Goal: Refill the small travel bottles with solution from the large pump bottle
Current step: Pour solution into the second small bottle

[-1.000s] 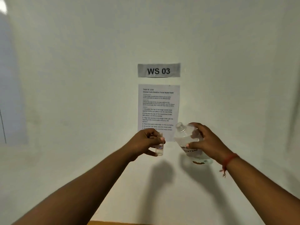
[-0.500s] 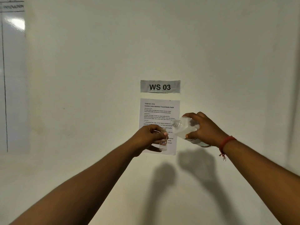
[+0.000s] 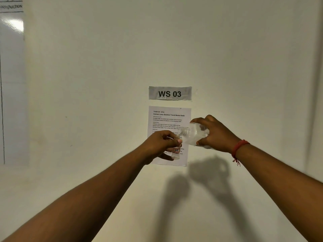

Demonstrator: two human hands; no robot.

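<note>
The big bottle [image 3: 195, 135] is clear plastic, uncapped, tipped on its side with its threaded mouth pointing left, partly filled with clear liquid. The small bottle [image 3: 175, 151] is a clear vial held upright, a red-edged label on its side, its open mouth just below the big bottle's mouth.

White wall [image 3: 227, 49], plain, fills the view. Grey label strip [image 3: 170, 93] at centre, printed "WS 03". Printed instruction sheet [image 3: 167, 119] just below the strip, headed "Contact Lens Solution Travel Bottle Refill", lower part hidden. Glossy whiteboard [image 3: 12, 84] at far left, lettering blurred.
</note>
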